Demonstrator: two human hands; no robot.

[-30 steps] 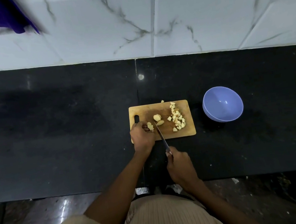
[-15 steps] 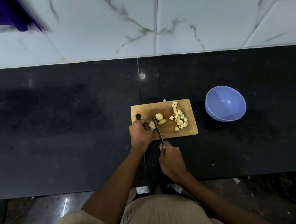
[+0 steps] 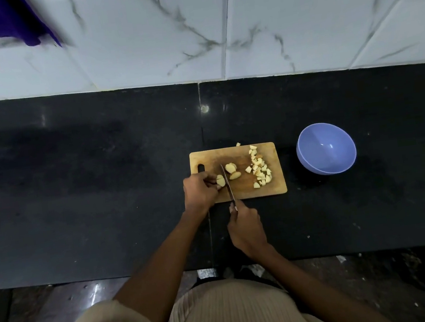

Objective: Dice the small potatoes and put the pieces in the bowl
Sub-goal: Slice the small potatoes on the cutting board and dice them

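Two bare hands work at the near edge of a black counter [image 3: 76,205]. Right hand [image 3: 246,228]: closed round the handle of a knife [image 3: 227,183], just off the near edge of the board; the blade runs away from the person across the board, edge down against a potato piece. Left hand [image 3: 199,191]: fingers curled, pinching the potato piece [image 3: 220,180] at the board's near left part, directly left of the blade.

One wooden chopping board [image 3: 235,155], rectangular, with a slot handle hole at its far left corner, flat on the counter. On it, right of the blade: two larger potato chunks [image 3: 231,170], one touching the other. Further right: a loose heap of diced potato [image 3: 258,167], spread from the far edge toward the near right corner. One stray cube [image 3: 238,144] lies at the board's far edge.

One lilac bowl [image 3: 326,148], on the counter well right of the board, apart from it; no potato shows inside.

Beyond the counter: a wall of white marbled tiles [image 3: 295,20]. One dark purple cloth [image 3: 4,23] hangs at the upper left corner.
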